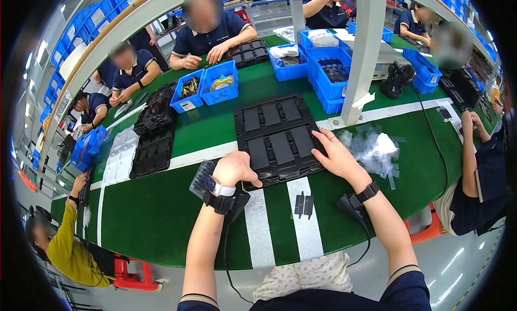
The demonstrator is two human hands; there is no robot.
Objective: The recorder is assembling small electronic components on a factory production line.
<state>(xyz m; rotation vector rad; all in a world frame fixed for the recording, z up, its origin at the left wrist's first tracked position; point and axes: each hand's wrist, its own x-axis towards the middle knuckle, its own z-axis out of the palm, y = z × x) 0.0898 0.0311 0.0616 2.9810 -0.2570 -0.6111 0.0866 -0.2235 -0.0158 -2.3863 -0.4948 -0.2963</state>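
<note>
A black plastic tray (265, 173) lies on the green tabletop in front of me, its recesses holding several flat dark rectangular pieces (271, 112). My left hand (236, 170) is closed at the tray's near left corner, one digit pressed to the front edge and the other fingertips hidden. On the right edge rests my right hand (338, 156), fingers spread and touching the rim. Beside my left wrist is a grey ribbed object (201, 177), partly covered by the wrist. Two small black strips (304, 205) lie on a white line nearer to me.
Clear plastic film pieces (374, 152) lie right of the tray, near a metal post (362, 57). Blue bins (219, 83) and a small black fan (398, 78) stand farther back. Stacked black trays (152, 149) and a white tray (119, 156) are leftward. Co-workers sit around the table.
</note>
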